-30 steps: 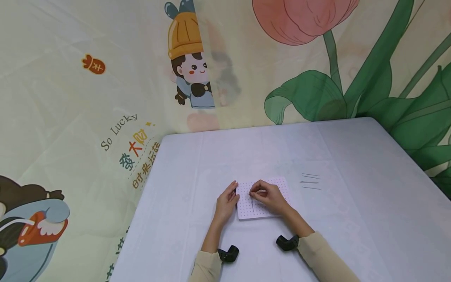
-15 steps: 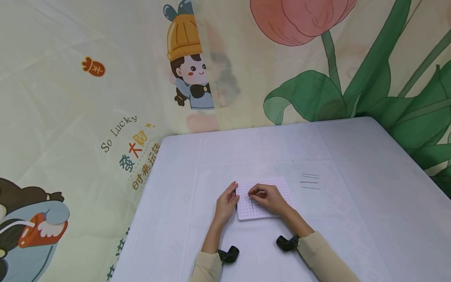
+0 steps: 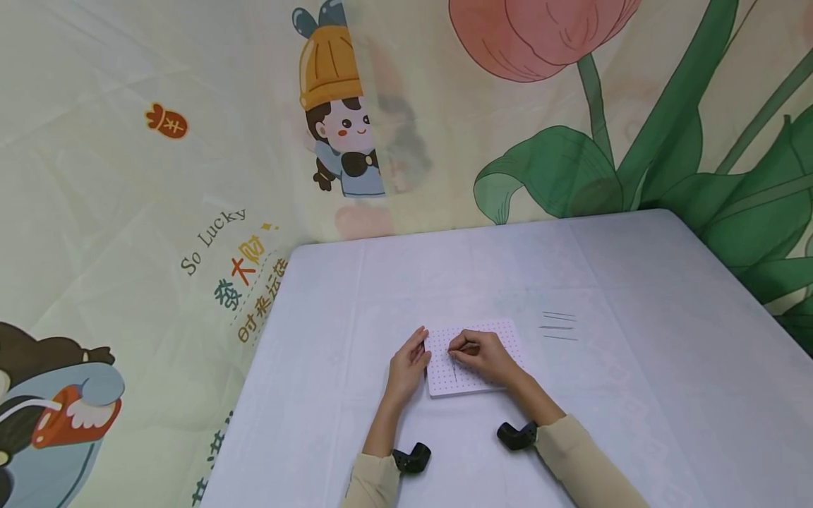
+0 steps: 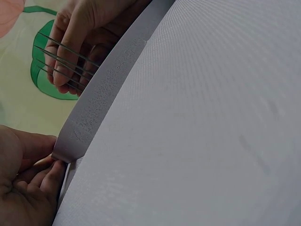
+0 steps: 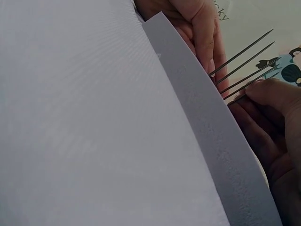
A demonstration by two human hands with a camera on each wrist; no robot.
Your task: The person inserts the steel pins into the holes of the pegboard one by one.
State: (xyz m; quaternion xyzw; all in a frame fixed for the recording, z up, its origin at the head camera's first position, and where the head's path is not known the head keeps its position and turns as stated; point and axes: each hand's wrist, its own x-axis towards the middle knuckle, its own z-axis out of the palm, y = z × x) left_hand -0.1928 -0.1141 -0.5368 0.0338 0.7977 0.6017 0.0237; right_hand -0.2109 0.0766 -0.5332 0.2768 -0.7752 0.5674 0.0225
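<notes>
A thick pale lilac foam board printed with a grid of dots lies on the table. My left hand grips its left edge, thumb and fingers at the corner in the left wrist view. Several thin dark needles stand upright in a row in the board. Over the board, my right hand pinches one more needle between thumb and fingers, close to the board's top, beside the row. Its tip is hidden, so I cannot tell how far in it is.
Several loose needles lie on the white tablecloth right of the board. A black wrist camera sits at each wrist. Behind the table hangs a printed backdrop.
The right hand shifts only very slightly over the board, still pinching the needle. The left hand keeps its place at the board's edge.
</notes>
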